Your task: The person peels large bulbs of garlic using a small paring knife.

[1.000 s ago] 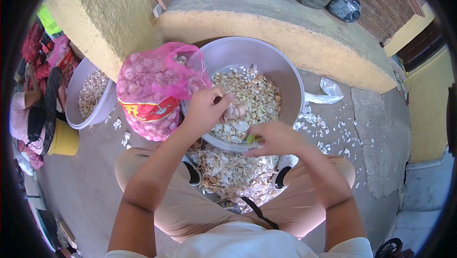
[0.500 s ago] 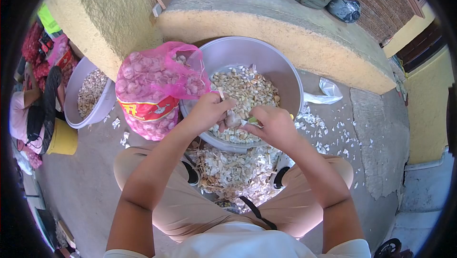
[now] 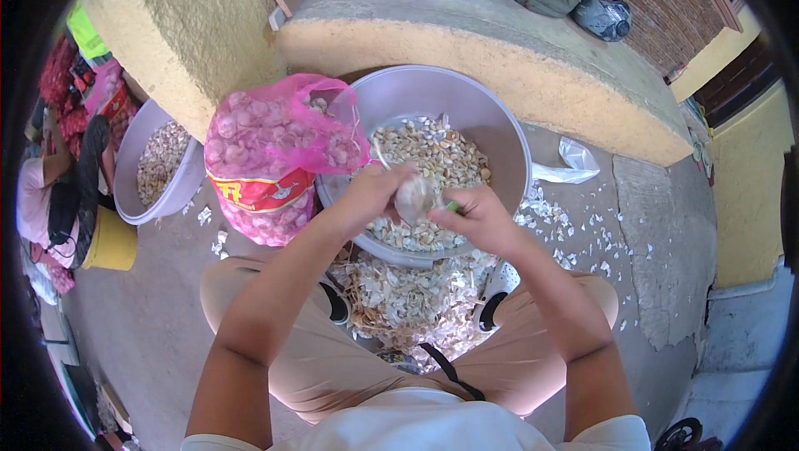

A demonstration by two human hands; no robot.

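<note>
My left hand [image 3: 373, 195] is closed around a whitish garlic bulb [image 3: 414, 200], blurred by motion, with a thin pale stalk rising beside the fingers. In my right hand [image 3: 483, 218], close by on the right, is a small green-handled knife [image 3: 452, 206]; its blade cannot be made out. Both hands are over the near part of a big lilac basin [image 3: 506, 131], which holds many loose garlic cloves [image 3: 433, 151]. Left of the basin and against it stands a pink mesh bag [image 3: 258, 139] full of garlic bulbs, its top loose and open.
Peeled skins [image 3: 408, 297] lie heaped between my feet, with more scraps [image 3: 574, 226] on the floor at right. A plastic bag [image 3: 574, 161] lies beside the basin. Behind runs a concrete ledge [image 3: 466, 76]. Far left, a person sits near another basin [image 3: 179, 185] and yellow bucket [image 3: 112, 239].
The garlic bulb has turned in my left hand and shows more fully. My right hand has shifted slightly, its fingers drawn in nearer the green handle. The basin and bag look the same.
</note>
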